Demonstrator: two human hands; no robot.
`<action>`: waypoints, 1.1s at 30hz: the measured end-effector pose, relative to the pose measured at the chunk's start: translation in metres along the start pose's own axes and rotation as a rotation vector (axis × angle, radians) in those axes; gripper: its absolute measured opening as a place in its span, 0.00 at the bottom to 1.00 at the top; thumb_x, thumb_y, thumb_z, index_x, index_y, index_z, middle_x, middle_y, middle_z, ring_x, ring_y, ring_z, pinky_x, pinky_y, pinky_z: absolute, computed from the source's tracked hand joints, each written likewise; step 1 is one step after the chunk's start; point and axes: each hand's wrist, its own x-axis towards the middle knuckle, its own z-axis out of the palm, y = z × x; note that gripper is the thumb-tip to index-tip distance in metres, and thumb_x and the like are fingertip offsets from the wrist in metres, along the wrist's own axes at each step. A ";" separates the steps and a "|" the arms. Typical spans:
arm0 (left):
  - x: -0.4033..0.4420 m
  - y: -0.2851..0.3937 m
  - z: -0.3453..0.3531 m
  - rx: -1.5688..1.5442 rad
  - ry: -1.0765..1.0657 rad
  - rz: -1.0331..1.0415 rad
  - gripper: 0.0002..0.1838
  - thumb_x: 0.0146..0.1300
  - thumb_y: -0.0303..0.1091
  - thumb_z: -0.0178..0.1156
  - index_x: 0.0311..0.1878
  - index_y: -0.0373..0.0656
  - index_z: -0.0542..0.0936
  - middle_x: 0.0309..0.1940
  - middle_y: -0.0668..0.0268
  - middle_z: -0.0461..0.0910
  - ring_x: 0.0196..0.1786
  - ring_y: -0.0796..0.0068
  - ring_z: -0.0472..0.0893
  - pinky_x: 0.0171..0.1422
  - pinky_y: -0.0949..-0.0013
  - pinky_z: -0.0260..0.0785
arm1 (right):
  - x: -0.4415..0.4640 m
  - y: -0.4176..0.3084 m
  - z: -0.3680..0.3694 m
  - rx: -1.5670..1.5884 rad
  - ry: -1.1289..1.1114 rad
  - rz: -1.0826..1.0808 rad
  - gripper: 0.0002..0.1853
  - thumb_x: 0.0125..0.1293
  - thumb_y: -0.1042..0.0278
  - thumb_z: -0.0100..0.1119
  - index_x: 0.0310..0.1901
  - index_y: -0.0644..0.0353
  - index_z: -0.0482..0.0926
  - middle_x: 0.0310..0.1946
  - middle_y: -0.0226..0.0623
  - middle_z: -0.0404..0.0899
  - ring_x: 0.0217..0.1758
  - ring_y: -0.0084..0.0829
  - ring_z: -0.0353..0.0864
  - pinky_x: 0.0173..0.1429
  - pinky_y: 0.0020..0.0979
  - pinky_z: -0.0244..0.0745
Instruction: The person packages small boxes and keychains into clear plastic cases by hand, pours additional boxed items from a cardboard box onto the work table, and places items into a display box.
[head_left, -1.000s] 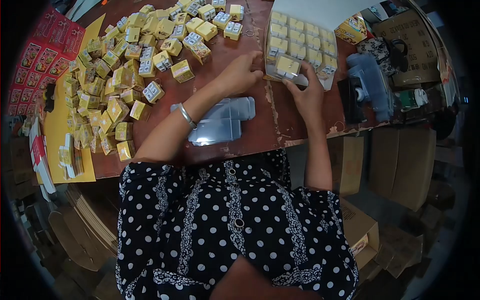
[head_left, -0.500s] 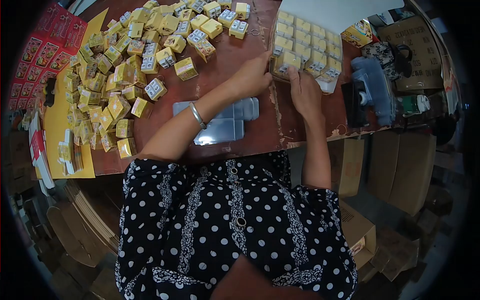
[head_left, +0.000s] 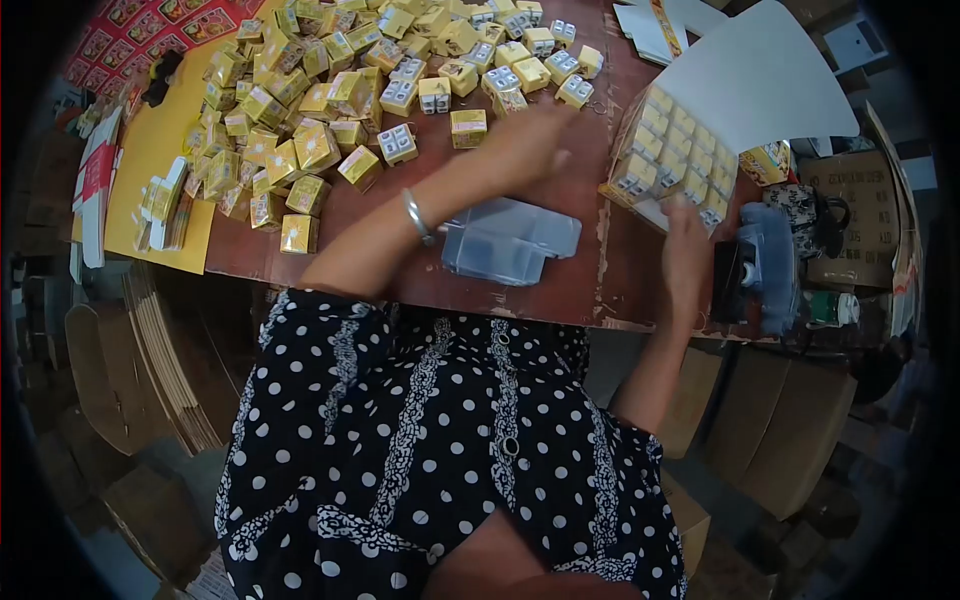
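Observation:
My left hand [head_left: 528, 148], with a silver bangle on the wrist, is over the table between the loose pieces and the box. It is smeared by motion; thumb and fingers look apart, with nothing seen between them. My right hand [head_left: 685, 250] is at the near edge of the open box [head_left: 652, 212], its fingertips blurred; whether they grip the edge I cannot tell. Rows of small cream-yellow blocks with silvery fronts [head_left: 680, 150] fill much of the box. Below my left hand lies a clear folded plastic box [head_left: 495, 240].
Many small yellow boxes and blocks [head_left: 330, 100] are heaped at the left. The box's white lid [head_left: 790, 75] stands open behind. Red printed sheets [head_left: 130, 45] lie far left, and clear plastic pieces [head_left: 768, 265] and a brown carton [head_left: 850, 190] sit at right.
My left hand has left the box's edge and moved leftward. My right hand has slid toward the box's near edge, its thumb off the blocks. The whole view has shifted.

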 end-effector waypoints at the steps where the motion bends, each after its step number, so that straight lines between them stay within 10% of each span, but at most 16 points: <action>1: -0.007 -0.008 -0.025 0.068 -0.017 -0.063 0.25 0.58 0.34 0.66 0.59 0.37 0.75 0.49 0.44 0.82 0.53 0.42 0.82 0.58 0.48 0.76 | -0.012 -0.006 -0.008 0.086 0.187 -0.016 0.31 0.78 0.43 0.49 0.55 0.69 0.82 0.45 0.53 0.85 0.50 0.42 0.84 0.58 0.40 0.75; 8: -0.054 -0.040 -0.106 0.160 0.005 -0.207 0.25 0.59 0.33 0.70 0.59 0.37 0.78 0.49 0.49 0.84 0.53 0.46 0.83 0.57 0.51 0.76 | -0.042 0.001 -0.003 0.368 0.282 -0.065 0.15 0.74 0.66 0.62 0.54 0.67 0.83 0.43 0.34 0.84 0.43 0.22 0.81 0.51 0.25 0.75; 21: -0.083 0.004 -0.046 -0.016 -0.400 -0.117 0.22 0.55 0.33 0.75 0.54 0.40 0.83 0.47 0.56 0.85 0.50 0.52 0.85 0.56 0.59 0.77 | -0.063 -0.026 0.046 0.355 0.042 -0.179 0.12 0.75 0.69 0.60 0.51 0.68 0.84 0.40 0.33 0.85 0.41 0.19 0.81 0.47 0.23 0.77; 31: -0.115 0.054 -0.077 -0.220 0.178 -0.001 0.07 0.63 0.29 0.68 0.44 0.42 0.85 0.35 0.59 0.85 0.39 0.56 0.85 0.47 0.60 0.77 | -0.087 -0.093 0.049 0.800 -0.059 -0.192 0.16 0.75 0.75 0.54 0.61 0.68 0.75 0.47 0.41 0.84 0.37 0.22 0.83 0.42 0.22 0.80; 33: -0.120 0.055 -0.080 -0.157 0.203 0.045 0.07 0.63 0.29 0.68 0.44 0.42 0.85 0.34 0.60 0.84 0.39 0.57 0.85 0.48 0.59 0.77 | -0.082 -0.088 0.038 0.861 -0.427 -0.105 0.17 0.76 0.73 0.54 0.62 0.68 0.74 0.49 0.43 0.84 0.36 0.22 0.84 0.40 0.22 0.81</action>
